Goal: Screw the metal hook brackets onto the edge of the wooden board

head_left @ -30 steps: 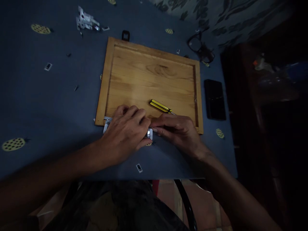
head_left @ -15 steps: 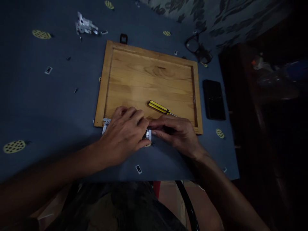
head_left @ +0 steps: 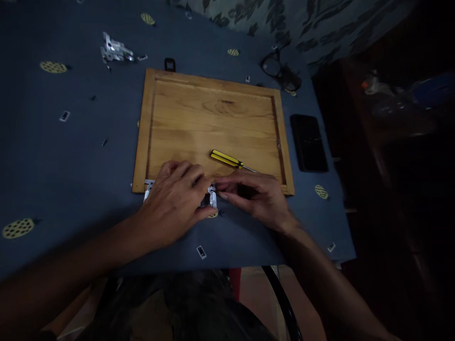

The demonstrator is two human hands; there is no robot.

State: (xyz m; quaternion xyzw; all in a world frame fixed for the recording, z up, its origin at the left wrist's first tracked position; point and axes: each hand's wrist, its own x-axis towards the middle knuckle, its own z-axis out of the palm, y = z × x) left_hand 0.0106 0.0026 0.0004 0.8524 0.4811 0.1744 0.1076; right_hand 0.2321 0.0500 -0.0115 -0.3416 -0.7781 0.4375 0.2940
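A framed wooden panel (head_left: 216,118) lies on the blue-grey tablecloth. At its near edge my left hand (head_left: 174,201) is curled over a silver metal hinge (head_left: 212,196), holding it against the frame; most of the hinge is covered by the hand. My right hand (head_left: 258,196) has its thumb and fingers pinched together at the hinge's right end; whatever is between the fingertips is too small to make out. Just beyond the right hand, a yellow-and-black screwdriver (head_left: 226,158) rests on the panel.
More silver hinges (head_left: 115,49) lie at the far left, with small screws (head_left: 104,142) on the cloth. A black square piece (head_left: 169,65) sits behind the panel. Glasses (head_left: 280,71) and a black phone (head_left: 309,142) are at the right, near the table's edge.
The camera view has shifted slightly. More of the hinge's right end shows between my hands. My left hand stays over the hinge and my right fingertips remain pinched beside it.
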